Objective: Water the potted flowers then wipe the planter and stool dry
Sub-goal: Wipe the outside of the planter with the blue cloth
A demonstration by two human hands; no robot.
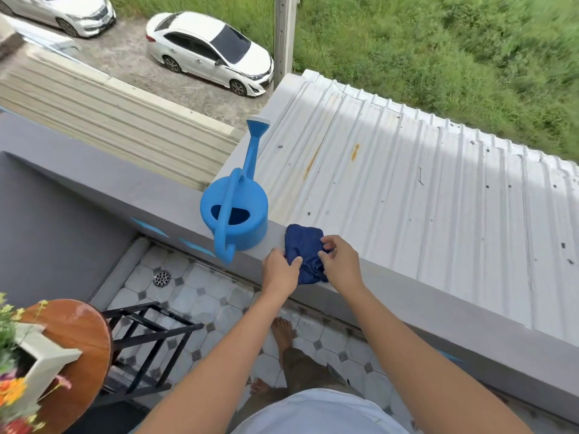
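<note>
A dark blue cloth (303, 245) lies bunched on top of the grey balcony wall (175, 202). My left hand (279, 270) grips its near left edge, and my right hand (340, 261) pinches its right side. Just left of the cloth stands a light blue watering can (238, 211), upright on the wall with its spout pointing away. At the lower left, a white planter (40, 361) with orange, yellow and pink flowers (11, 389) sits on a round wooden stool (78, 333) whose top looks wet.
A black metal rack (147, 336) stands beside the stool on the tiled floor, which has a round drain (161, 278). Beyond the wall lie a white corrugated roof (407, 189), parked cars and grass far below. My bare feet are near the wall's base.
</note>
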